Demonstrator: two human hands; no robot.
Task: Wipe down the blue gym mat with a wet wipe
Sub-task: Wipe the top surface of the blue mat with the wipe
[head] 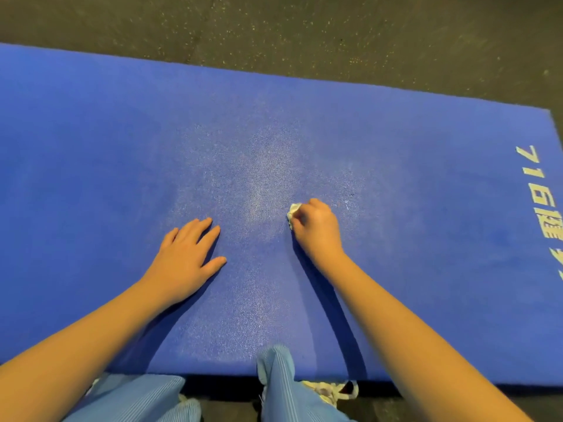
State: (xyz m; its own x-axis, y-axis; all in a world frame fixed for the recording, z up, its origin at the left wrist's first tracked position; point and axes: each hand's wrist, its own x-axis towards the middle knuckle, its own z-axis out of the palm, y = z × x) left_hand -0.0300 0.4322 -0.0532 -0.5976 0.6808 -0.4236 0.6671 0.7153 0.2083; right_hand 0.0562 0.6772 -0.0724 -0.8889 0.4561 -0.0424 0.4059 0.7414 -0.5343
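The blue gym mat (122,153) fills most of the head view, lying flat on a dark floor. My right hand (318,231) is closed around a crumpled white wet wipe (293,212) and presses it on the mat's middle; only the wipe's left edge shows past my fingers. My left hand (185,257) lies flat on the mat with its fingers spread, to the left of the wipe and empty. A paler, shiny patch (265,178) on the mat lies between and beyond both hands.
White printed characters (531,190) run along the mat's right end. Dark speckled floor (304,32) lies beyond the far edge. My knees in light blue striped trousers (278,379) meet the near edge, with a white shoe (333,389) beside them.
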